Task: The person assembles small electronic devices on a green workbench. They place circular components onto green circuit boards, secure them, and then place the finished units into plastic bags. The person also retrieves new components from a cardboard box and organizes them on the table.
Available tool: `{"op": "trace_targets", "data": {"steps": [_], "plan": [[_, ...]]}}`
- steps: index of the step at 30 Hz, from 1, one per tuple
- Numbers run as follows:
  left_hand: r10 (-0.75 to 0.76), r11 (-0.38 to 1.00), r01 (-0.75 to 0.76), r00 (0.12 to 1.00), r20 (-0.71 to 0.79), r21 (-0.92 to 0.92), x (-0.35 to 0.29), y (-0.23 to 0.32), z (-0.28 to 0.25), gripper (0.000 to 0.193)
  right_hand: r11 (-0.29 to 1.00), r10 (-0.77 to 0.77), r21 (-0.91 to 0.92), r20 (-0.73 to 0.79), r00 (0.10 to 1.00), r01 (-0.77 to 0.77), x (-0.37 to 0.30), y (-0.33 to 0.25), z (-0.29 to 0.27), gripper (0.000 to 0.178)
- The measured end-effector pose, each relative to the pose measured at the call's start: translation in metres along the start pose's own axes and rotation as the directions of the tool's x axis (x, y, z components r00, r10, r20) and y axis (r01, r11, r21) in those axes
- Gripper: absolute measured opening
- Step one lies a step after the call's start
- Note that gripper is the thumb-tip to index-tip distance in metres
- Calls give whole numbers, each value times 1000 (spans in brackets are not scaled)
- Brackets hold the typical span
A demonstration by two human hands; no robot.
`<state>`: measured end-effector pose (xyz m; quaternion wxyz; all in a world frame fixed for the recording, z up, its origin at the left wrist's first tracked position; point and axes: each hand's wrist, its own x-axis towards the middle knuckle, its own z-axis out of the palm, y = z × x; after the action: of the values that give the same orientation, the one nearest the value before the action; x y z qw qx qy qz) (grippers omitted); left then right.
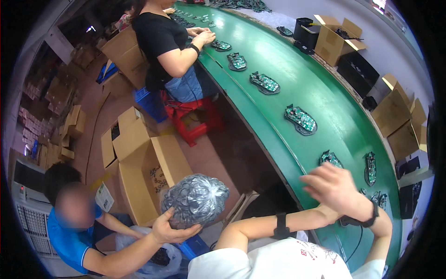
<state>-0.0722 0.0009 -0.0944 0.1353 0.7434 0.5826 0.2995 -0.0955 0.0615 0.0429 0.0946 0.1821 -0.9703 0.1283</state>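
Note:
My right hand (331, 187) is raised over the near part of the green belt, slightly blurred, its fingers loosely bent and apart with nothing visible in them. Just beyond its fingertips lies a mouse base with a green circuit board (331, 158), partly covered by the hand. My left hand (331, 212) passes under the right forearm, which hides its fingers; whether it holds anything is not visible. By my right wrist, more board pieces (382, 200) and a dark cable (360, 244) show. A narrow board assembly (370, 168) stands apart at the belt's right side.
Several mouse bases with boards (301, 119) line the green belt (274, 60). On my left, a co-worker in blue (69, 244) holds up a clear bag of dark parts (195, 201). Another person (160, 46) works farther along. Cardboard boxes (139, 172) stand on the floor.

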Motion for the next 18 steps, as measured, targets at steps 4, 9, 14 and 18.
{"op": "trace_targets", "data": {"steps": [4, 9, 14, 18], "plan": [[-15, 997, 15, 1000, 1, -80, -36, -4, -18, 36, 965, -208, 177, 69, 976, 193, 61, -30, 51, 44], [-38, 990, 37, 999, -2, -137, -70, -7, -31, 37, 922, -260, 340, 184, 948, 186, 108, -50, 111, 59], [-48, 985, 46, 999, -9, -165, -93, -15, -43, 39, 897, -233, 433, 284, 930, 92, 130, -71, 139, 50], [-27, 980, 26, 1000, -4, -195, -100, -20, -45, 40, 887, -111, 462, 148, 983, 30, 131, -78, 151, 48]]}}
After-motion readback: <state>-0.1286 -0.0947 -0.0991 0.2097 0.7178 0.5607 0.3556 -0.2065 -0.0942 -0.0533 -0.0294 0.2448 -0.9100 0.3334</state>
